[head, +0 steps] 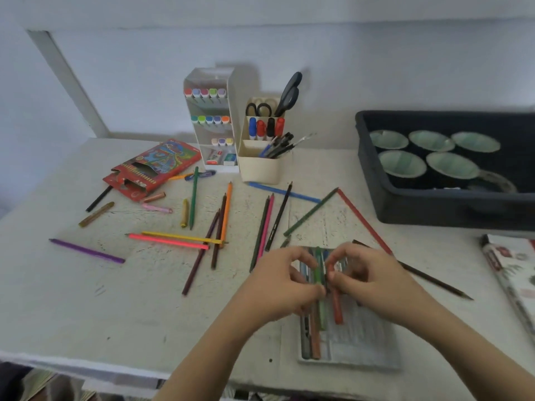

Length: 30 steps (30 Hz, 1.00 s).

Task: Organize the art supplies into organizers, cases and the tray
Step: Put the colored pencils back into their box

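A ribbed clear plastic crayon case (359,340) lies at the table's front right with a few crayons in its left slots. My left hand (278,287) pinches a green crayon (320,273) over the case. Beside it, my right hand (373,282) pinches a red-orange crayon (337,309). Several coloured pencils lie scattered over the table, among them a pink pencil (168,241), a purple pencil (86,251) and a long red pencil (363,219). A red pencil box (153,169) lies open at the back left.
A white marker organizer (211,120) and a cream pen holder (260,166) with scissors and pens stand at the back. A dark tray (434,209) with green bowls sits at the right. A floral notebook (512,273) lies at the right edge. Loose crayons lie near the box.
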Tool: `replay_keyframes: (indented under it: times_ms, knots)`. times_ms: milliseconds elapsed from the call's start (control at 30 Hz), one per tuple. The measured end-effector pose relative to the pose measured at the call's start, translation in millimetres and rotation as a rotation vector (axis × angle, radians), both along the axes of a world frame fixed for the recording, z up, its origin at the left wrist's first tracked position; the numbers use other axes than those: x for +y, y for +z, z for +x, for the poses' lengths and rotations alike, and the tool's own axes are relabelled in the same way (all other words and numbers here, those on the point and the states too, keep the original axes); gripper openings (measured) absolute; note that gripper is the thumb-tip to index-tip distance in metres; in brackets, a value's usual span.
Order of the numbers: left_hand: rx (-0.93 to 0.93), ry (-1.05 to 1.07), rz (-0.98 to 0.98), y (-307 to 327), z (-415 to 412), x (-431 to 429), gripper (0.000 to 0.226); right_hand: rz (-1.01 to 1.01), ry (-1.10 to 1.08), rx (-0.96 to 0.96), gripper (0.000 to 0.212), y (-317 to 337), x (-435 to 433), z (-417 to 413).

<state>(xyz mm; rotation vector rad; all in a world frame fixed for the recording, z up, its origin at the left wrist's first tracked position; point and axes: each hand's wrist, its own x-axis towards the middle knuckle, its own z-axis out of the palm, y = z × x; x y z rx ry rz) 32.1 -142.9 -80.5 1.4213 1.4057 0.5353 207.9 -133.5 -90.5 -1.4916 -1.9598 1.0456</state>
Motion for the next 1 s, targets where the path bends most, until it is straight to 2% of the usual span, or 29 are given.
replay_keyframes:
  times_ms: [133,333,600,733,833,933,1000]
  knots:
    - [0.151,-0.022,0.049,-10,10,-10,0.013,0.046,-0.061,-0.128,0.01,-17,-23,6]
    - [0.315,-0.062,0.126,-10,14,-11,0.017,0.098,-0.113,-0.097,0.01,-23,-34,7]
    - [0.251,-0.068,0.107,-18,8,-16,0.029,0.036,-0.183,0.036,0.013,-23,-38,6]
    - [0.232,-0.056,0.105,-19,7,-17,0.033,0.053,-0.148,-0.038,0.011,-24,-39,4]
    - [0.286,-0.049,0.18,-21,12,-20,0.03,0.062,-0.08,-0.106,0.01,-23,-39,5]
    - [0.325,-0.062,0.259,-24,17,-23,0.029,0.055,-0.05,-0.097,0.019,-21,-38,7]
    - [0.3,-0.07,0.243,-24,15,-24,0.027,0.044,-0.049,-0.09,0.024,-20,-38,9]
